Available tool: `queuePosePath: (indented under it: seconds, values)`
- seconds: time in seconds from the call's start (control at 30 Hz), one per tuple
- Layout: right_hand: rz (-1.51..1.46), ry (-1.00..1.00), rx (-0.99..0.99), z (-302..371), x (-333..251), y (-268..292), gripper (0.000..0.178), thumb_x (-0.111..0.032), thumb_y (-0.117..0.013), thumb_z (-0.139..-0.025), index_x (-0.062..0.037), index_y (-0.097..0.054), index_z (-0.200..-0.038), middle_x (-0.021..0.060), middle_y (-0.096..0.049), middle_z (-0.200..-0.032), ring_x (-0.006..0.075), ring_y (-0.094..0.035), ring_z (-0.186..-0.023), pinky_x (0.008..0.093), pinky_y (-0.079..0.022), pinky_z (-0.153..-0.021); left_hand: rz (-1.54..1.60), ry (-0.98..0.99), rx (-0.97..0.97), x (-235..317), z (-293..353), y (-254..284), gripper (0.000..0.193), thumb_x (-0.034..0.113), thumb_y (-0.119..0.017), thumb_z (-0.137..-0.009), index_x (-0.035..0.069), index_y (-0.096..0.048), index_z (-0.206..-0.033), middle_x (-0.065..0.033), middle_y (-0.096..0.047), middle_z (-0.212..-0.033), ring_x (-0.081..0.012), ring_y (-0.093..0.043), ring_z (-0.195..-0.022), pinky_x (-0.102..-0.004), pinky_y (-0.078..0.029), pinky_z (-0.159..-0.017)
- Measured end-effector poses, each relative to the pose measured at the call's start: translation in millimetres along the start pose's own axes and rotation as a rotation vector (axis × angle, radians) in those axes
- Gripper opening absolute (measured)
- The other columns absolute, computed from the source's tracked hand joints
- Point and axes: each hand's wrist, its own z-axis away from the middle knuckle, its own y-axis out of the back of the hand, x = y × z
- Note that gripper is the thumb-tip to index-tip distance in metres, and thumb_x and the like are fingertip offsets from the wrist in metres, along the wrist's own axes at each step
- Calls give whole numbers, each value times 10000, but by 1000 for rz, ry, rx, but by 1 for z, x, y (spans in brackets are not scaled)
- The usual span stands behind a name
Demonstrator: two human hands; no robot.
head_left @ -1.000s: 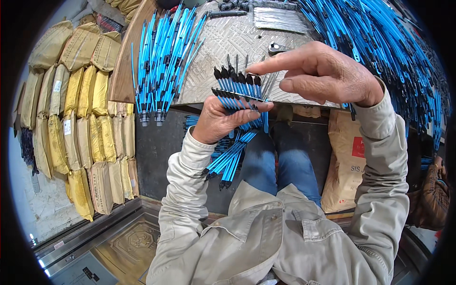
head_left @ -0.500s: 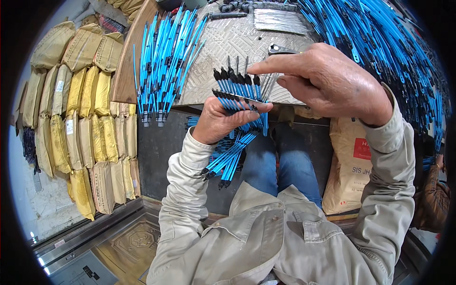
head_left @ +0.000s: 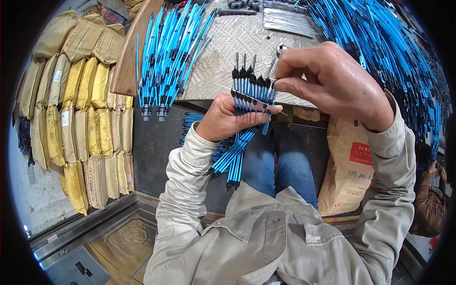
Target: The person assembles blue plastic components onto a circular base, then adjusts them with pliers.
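Observation:
My left hand (head_left: 221,119) grips a row of thin blue rods (head_left: 251,88) with black ends and dark pins sticking up. A slim pale wire (head_left: 216,84) runs across the row and pokes out on both sides of it. Thumb and index finger of my right hand (head_left: 327,80) are pinched together by the right end of the row; what sits between them is too small to tell. Below my left hand hangs a crossed bundle of blue rods (head_left: 232,164) with black tips, over my lap.
On the worktable (head_left: 228,42) lie a fan of blue rods (head_left: 173,52) at left, a stack of thin silver wires (head_left: 289,21) behind, and a big heap of blue rods (head_left: 375,42) at right. A paper sack (head_left: 344,166) stands by my right knee. Another person's sleeve (head_left: 430,204) shows far right.
My right hand went from a pointing index finger over the black tips to a pinch at the row's right end. The pale wire now sticks out on the left. The row has shifted slightly right.

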Motion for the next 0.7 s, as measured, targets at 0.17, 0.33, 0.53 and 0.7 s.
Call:
queuePosePath:
  seconds: [0.17,0.33,0.53,0.7]
  values:
    - [-78,36,-41,-10,5,2,128,-108,-632,-827,11,-608,-868,34,-540,-656,82,-459,-551,258,-352,-481,-50,-44,-43,0,-3,5,110,12,-628,-832,-6,-626,-940,-149,-652,-1027,-209,-614,-991,-302,-513,-816]
    - [-326,-128,-96,-8,5,-4,122,-70,-596,-856,26,-618,-927,20,-550,-717,33,-446,-610,214,-355,-508,7,-41,-19,-1,-2,2,113,21,-632,-830,-9,-627,-939,-154,-649,-1032,-205,-615,-984,-303,-513,-817]
    - [-477,-139,-14,1,7,-15,182,-23,-571,-859,22,-624,-1027,2,-544,-718,22,-432,-609,194,-337,-506,-6,8,33,3,0,2,133,32,-644,-821,-9,-636,-948,-137,-662,-1000,-192,-622,-958,-300,-509,-817]
    - [-550,-88,29,7,10,-18,248,0,-555,-857,0,-616,-1097,-13,-537,-692,24,-403,-573,203,-315,-479,-44,10,24,4,-2,4,162,40,-659,-806,-1,-662,-963,-114,-675,-968,-166,-625,-921,-294,-503,-815]
